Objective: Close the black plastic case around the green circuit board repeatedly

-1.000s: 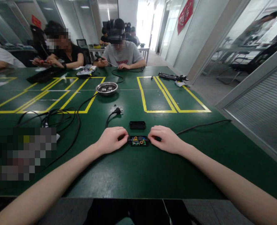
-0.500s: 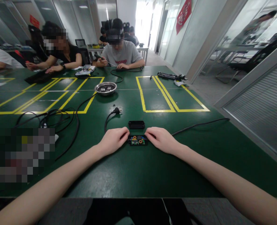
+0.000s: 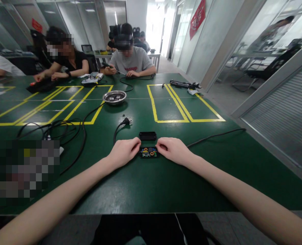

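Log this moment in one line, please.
left hand: at left end of open case | right hand: at right end | circuit board: exposed inside | black shell: just beyond

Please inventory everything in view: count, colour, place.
Table: one, green, foreground.
Open case: one, black, centre.
Circuit board: one, mostly green, inside the case.
Separate shell: one, black, just beyond the case.
Power plug: one, black, beyond the shell, leftward.
Loose cables: count unclear, black, left side.
Right cable: one, black, trailing right.
Bowl: one, silver, beyond the plug.
Metal pieces: several, silver, in the bowl.
Stand-like item: one, black, far right.
Tape outlines: several, yellow, tabletop.
Co-workers: several, varied tops, behind the table.
Wall hangings: two, red, background.
Chairs: several, black, background.
Pixelated patch: one, mixed, left; contents unreadable.
Left grip: one, bare, at case's left end.
Right grip: one, bare, at case's right end.
Forearms: two, bare, foreground.
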A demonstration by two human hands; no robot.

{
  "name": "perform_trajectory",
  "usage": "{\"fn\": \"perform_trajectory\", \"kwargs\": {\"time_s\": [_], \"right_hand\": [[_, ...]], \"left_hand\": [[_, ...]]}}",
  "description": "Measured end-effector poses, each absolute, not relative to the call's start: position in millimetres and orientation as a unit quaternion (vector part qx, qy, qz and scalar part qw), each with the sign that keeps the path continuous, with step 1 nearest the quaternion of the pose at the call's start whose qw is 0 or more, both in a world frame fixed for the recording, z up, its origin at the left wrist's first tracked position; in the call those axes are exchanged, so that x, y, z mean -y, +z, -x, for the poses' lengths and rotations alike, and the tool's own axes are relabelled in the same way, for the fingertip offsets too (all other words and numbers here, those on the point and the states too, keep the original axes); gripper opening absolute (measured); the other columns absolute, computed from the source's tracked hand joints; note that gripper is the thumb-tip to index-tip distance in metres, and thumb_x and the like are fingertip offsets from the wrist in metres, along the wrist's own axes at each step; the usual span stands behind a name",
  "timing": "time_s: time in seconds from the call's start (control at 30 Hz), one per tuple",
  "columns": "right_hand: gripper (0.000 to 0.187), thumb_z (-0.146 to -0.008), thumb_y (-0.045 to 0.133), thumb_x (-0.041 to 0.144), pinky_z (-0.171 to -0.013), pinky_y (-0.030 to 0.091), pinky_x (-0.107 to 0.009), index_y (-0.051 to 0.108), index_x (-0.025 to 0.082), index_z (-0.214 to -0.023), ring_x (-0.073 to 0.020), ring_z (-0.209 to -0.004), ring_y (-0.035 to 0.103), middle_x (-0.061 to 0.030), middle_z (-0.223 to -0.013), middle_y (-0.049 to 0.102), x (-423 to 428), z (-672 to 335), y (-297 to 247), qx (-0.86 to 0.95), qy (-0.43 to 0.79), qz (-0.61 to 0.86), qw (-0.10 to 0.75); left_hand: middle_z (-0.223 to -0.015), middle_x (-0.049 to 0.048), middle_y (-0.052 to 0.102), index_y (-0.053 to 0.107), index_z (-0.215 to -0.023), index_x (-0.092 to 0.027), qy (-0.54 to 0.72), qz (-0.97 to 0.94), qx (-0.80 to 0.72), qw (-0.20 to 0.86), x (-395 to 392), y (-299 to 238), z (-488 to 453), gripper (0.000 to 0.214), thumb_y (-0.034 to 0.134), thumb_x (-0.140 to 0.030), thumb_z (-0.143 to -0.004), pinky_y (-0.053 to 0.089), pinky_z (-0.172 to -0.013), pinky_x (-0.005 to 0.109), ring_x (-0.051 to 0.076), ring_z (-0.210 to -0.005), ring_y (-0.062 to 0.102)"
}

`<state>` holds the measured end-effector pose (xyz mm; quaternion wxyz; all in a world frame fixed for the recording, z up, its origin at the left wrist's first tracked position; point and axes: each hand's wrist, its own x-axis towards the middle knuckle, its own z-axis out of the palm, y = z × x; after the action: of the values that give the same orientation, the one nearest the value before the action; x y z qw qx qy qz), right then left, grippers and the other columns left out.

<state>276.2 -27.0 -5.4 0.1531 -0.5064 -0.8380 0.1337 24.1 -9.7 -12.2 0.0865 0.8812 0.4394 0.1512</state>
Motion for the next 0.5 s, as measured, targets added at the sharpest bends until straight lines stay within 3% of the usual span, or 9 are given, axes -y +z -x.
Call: {"fn": "perform_trajectory", "kwargs": {"time_s": [0.1, 0.17, 0.3, 0.4, 0.5], "right_hand": [[0.014, -0.095, 0.059, 0.02, -0.064, 0.039, -0.027, 0.062, 0.021, -0.081, -0.0152, -0.067, 0.058, -0.0006, -0.077, 0.062, 26.3, -279.5, -10.0, 0.841, 0.128, 0.482, 0.21], [0.01, -0.098, 0.057, 0.023, -0.069, 0.044, -0.029, 0.066, 0.02, -0.097, -0.017, -0.073, 0.06, -0.0028, -0.086, 0.065, 25.4, -282.5, -13.9, 0.835, 0.127, 0.474, 0.249], [0.028, -0.104, 0.05, 0.029, -0.09, 0.05, -0.039, 0.066, 0.022, -0.127, -0.0249, -0.101, 0.063, -0.0105, -0.111, 0.065, 21.2, -286.8, -19.5, 0.83, 0.1, 0.482, 0.263], [0.028, -0.104, 0.051, 0.029, -0.1, 0.048, -0.047, 0.069, 0.024, -0.125, -0.0293, -0.113, 0.059, -0.0126, -0.121, 0.065, 18.0, -288.7, -21.4, 0.842, 0.095, 0.478, 0.233], [0.022, -0.103, 0.054, 0.026, -0.1, 0.048, -0.049, 0.072, 0.023, -0.115, -0.0285, -0.111, 0.06, -0.0121, -0.12, 0.068, 17.0, -290.2, -21.6, 0.846, 0.121, 0.458, 0.246]], "left_hand": [[-0.086, 0.0026, 0.073, 0.065, -0.111, -0.021, 0.182, -0.879, -0.431, 0.098, 9.8, -13.0, -23.2, 0.023, 0.044, -0.028, -0.104, 0.05, -0.072, 0.029, 0.019, -0.074, 0.068], [-0.094, 0.0053, 0.073, 0.063, -0.123, -0.02, 0.2, -0.877, -0.425, 0.105, 9.4, -12.4, -22.2, 0.029, 0.043, -0.033, -0.106, 0.053, -0.081, 0.032, 0.021, -0.084, 0.069], [-0.115, 0.0127, 0.068, 0.061, -0.137, -0.019, 0.19, -0.894, -0.395, 0.091, 8.1, -10.2, -19.4, 0.059, 0.061, -0.06, -0.095, 0.053, -0.096, 0.046, 0.03, -0.105, 0.065], [-0.131, 0.0159, 0.064, 0.064, -0.136, -0.021, 0.188, -0.903, -0.377, 0.089, 8.0, -10.1, -17.8, 0.075, 0.075, -0.069, -0.08, 0.049, -0.103, 0.055, 0.036, -0.117, 0.06], [-0.141, 0.0151, 0.063, 0.066, -0.13, -0.024, 0.195, -0.905, -0.365, 0.101, 9.2, -10.8, -17.2, 0.067, 0.081, -0.063, -0.078, 0.047, -0.107, 0.056, 0.037, -0.125, 0.058]]}}
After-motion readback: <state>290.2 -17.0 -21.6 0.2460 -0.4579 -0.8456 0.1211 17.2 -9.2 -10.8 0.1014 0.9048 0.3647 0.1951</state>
